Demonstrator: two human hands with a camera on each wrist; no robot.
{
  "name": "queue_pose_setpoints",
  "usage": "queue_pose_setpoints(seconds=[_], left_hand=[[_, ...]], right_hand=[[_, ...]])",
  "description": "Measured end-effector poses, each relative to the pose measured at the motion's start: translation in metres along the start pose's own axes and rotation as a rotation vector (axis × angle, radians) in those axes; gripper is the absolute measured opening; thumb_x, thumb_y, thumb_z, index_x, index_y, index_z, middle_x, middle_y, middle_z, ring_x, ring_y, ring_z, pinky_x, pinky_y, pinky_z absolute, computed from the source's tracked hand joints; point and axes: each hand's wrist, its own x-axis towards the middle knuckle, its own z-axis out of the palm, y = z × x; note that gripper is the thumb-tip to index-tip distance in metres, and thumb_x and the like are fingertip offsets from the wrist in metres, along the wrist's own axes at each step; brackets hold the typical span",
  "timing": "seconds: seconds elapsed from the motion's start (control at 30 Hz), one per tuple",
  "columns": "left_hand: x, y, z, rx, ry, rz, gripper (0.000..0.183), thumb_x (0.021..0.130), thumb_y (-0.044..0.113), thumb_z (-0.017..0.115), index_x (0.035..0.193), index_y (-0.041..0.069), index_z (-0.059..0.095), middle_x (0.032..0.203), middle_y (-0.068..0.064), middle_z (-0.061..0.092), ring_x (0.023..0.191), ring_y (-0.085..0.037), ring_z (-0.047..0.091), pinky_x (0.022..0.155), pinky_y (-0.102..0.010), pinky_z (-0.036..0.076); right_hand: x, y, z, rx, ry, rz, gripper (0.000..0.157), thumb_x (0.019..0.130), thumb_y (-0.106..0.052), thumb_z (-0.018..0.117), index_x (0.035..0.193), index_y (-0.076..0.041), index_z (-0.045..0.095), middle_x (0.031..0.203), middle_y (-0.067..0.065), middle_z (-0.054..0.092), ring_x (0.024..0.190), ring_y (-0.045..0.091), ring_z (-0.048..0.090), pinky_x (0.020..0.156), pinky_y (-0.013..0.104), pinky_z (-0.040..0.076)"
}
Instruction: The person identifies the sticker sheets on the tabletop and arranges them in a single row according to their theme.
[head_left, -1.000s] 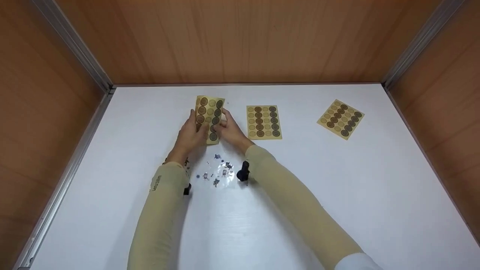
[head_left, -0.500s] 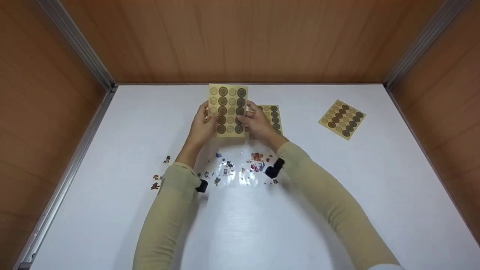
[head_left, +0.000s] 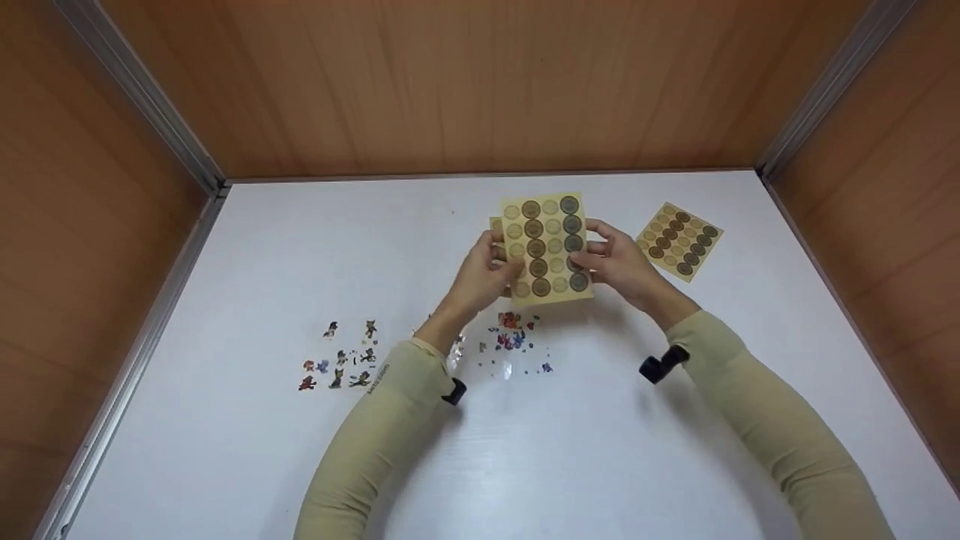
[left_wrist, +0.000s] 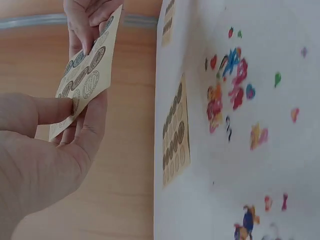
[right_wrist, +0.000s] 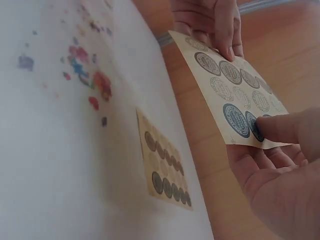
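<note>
- Toward the left of the white table [head_left: 225, 450], I can see small colourful figures [head_left: 340, 358] lying scattered, out beyond the sleeve of the left arm.
- Next comes the left hand [head_left: 480, 279], gripping the left edge of a tan sheet [head_left: 544, 247], thumb on the printed face and fingers behind.
- That sheet is raised between the two hands, apart from the tabletop and tilted, its round seals in pale, brown and dark columns.
- Behind it, from the head view, a second sheet [left_wrist: 175, 142] is mostly hidden; both wrist views show it flat on the table.
- Nearer the person lies a brighter cluster of figures [head_left: 511, 340].
- Then the right hand [head_left: 626, 266], pinching the sheet's right edge, thumb in front.
- Farthest right, a third sheet [head_left: 681, 241] lies slanted on the table.
</note>
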Motion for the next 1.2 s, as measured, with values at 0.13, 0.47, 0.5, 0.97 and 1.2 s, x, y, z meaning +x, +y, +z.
queue_pose_setpoints(seconds=[0.13,0.47,0.5,0.97,1.2], left_hand=[[-0.006,-0.004,0.027,0.036,-0.047,-0.011,0.039,0.101,0.008,0.061,0.137,0.011,0.047,0.105,-0.011,0.065,0.086,-0.025,0.071,0.07,-0.039,0.064],[-0.019,-0.018,0.079,0.104,-0.125,-0.106,0.048,0.1,0.005,0.061,0.144,0.007,0.041,0.1,-0.007,0.064,0.078,-0.02,0.071,0.063,-0.033,0.064],[-0.02,-0.02,0.082,0.113,-0.133,-0.115,0.048,0.1,0.004,0.061,0.144,0.007,0.041,0.099,-0.007,0.065,0.077,-0.02,0.071,0.062,-0.033,0.064],[-0.03,-0.034,0.095,0.559,-0.164,-0.154,0.066,0.098,0.01,0.065,0.154,0.0,0.032,0.08,-0.007,0.067,0.055,-0.017,0.066,0.044,-0.027,0.054],[-0.032,-0.035,0.099,0.694,-0.16,-0.167,0.071,0.098,0.015,0.067,0.156,-0.001,0.03,0.105,-0.02,0.069,0.052,-0.013,0.062,0.04,-0.027,0.053]], right_hand=[[-0.028,0.01,-0.022,-0.035,0.019,0.03,0.055,0.098,-0.005,0.066,0.148,-0.011,0.044,0.117,0.015,0.071,0.095,0.025,0.074,0.08,0.039,0.063],[-0.079,0.042,-0.059,-0.135,0.014,0.044,0.076,0.096,-0.003,0.068,0.159,-0.012,0.026,0.109,0.017,0.071,0.088,0.026,0.075,0.074,0.041,0.064],[-0.083,0.045,-0.061,-0.155,0.014,0.035,0.081,0.096,-0.003,0.069,0.161,-0.014,0.022,0.106,0.018,0.07,0.086,0.025,0.074,0.072,0.041,0.064],[-0.096,0.07,-0.06,-0.785,-0.06,-0.152,0.08,0.098,-0.008,0.067,0.163,-0.011,0.021,0.088,0.001,0.065,0.078,0.016,0.061,0.067,0.026,0.052],[-0.092,0.074,-0.062,-0.88,-0.147,-0.154,0.077,0.097,-0.016,0.07,0.16,-0.007,0.028,0.085,-0.001,0.061,0.073,0.013,0.056,0.064,0.027,0.05]])
